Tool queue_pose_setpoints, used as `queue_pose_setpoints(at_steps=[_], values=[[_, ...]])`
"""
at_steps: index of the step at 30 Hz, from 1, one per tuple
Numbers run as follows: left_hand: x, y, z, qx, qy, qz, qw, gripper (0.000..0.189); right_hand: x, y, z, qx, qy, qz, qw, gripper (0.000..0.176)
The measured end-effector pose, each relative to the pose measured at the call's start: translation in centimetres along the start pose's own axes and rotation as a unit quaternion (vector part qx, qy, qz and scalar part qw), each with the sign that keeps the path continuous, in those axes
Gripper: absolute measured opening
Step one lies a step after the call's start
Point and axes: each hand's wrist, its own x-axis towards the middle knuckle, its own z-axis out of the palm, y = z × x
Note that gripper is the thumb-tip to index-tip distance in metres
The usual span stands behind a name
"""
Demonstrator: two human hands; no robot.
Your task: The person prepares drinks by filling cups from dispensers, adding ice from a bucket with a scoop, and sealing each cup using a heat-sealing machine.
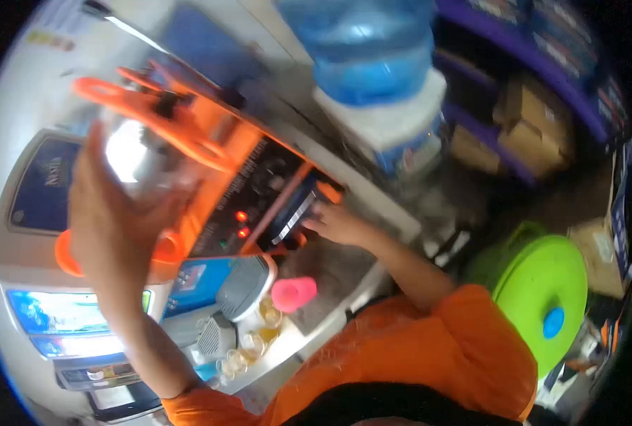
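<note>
An orange-and-black tabletop machine, which looks like a cup sealer (pixel 262 167), stands before me with two red lights lit on its panel. My left hand (pixel 117 213), blurred by motion, curves around a shiny, clear-looking roll (pixel 128 153) at the machine's upper end; the fingertips are partly hidden. Beside that roll is an orange frame part (pixel 145 117). At the machine's near side, my right hand (pixel 341 226) has its fingers apart by the dark tray opening (pixel 287 220). It touches or nearly touches the edge there, and I see nothing held in it.
A pink cup-like object (pixel 293 293) and several clear cups (pixel 241 358) are on the counter. A blue water bottle (pixel 372 53) sits on a white stand (pixel 394 117). A lime-green lidded bin (pixel 543 284) is at right, with cardboard boxes (pixel 532 131) on purple shelving. A drink dispenser (pixel 39 255) stands left.
</note>
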Motion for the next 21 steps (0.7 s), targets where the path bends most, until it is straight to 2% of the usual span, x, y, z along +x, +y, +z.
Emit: queue_pose_setpoints(at_steps=[1,3,4,5,6,7,9,11,13,14,16,17,19,20,21], values=[[0.2,0.3,-0.2,0.015,-0.016,-0.032,0.999,0.090,-0.1,-1.7,-3.2,-0.111,-0.023,0.018,0.993,0.021],[0.1,0.7,-0.5,0.014,0.017,-0.036,0.999,0.085,0.6,-7.7,-9.2,-0.008,0.027,-0.083,0.996,0.020],[0.1,0.7,-0.7,-0.002,0.024,-0.044,0.999,0.083,1.9,-11.7,-11.2,-0.003,0.093,-0.168,0.981,0.022],[0.2,0.8,-0.8,-0.019,0.027,-0.049,0.998,0.082,3.5,-15.6,-12.9,0.012,0.154,-0.250,0.956,0.024],[0.1,0.9,-1.0,-0.007,0.018,-0.068,0.997,0.078,5.5,-19.8,-14.1,0.001,0.172,-0.299,0.938,0.025],[0.2,0.8,-0.9,-0.050,0.023,-0.087,0.995,0.085,8.4,-23.8,-14.9,-0.006,0.190,-0.347,0.918,0.026],[0.1,0.5,-0.5,-0.042,0.046,-0.092,0.994,0.076,17.9,-29.2,-14.9,-0.050,0.277,-0.510,0.813,0.032],[0.0,0.4,0.0,-0.030,0.068,-0.097,0.993,0.072,26.0,-33.5,-14.1,-0.209,0.387,-0.505,0.743,0.043],[0.0,0.5,0.5,-0.019,0.083,-0.098,0.992,0.069,32.4,-36.2,-12.5,-0.192,0.391,-0.430,0.791,0.049],[0.0,0.5,0.7,-0.002,0.096,-0.097,0.991,0.065,32.3,-37.4,-12.3,-0.191,0.388,-0.439,0.788,0.049],[-0.2,0.3,1.4,0.027,0.117,-0.090,0.989,0.059,30.5,-39.9,-13.3,-0.016,0.191,-0.358,0.914,0.041],[-0.3,0.0,1.5,0.027,0.120,-0.092,0.988,0.059,28.6,-40.7,-13.9,-0.018,0.190,-0.361,0.913,0.041],[-0.2,-0.2,1.7,0.039,0.104,-0.071,0.991,0.058,23.8,-40.7,-15.1,0.107,0.134,-0.412,0.895,0.028],[0.0,-0.2,1.5,0.035,0.102,-0.073,0.991,0.058,22.4,-39.6,-17.4,0.094,0.073,-0.411,0.904,0.028],[0.2,-0.1,1.2,0.027,0.102,-0.076,0.992,0.055,21.0,-38.5,-19.0,0.081,0.012,-0.405,0.911,0.043]])
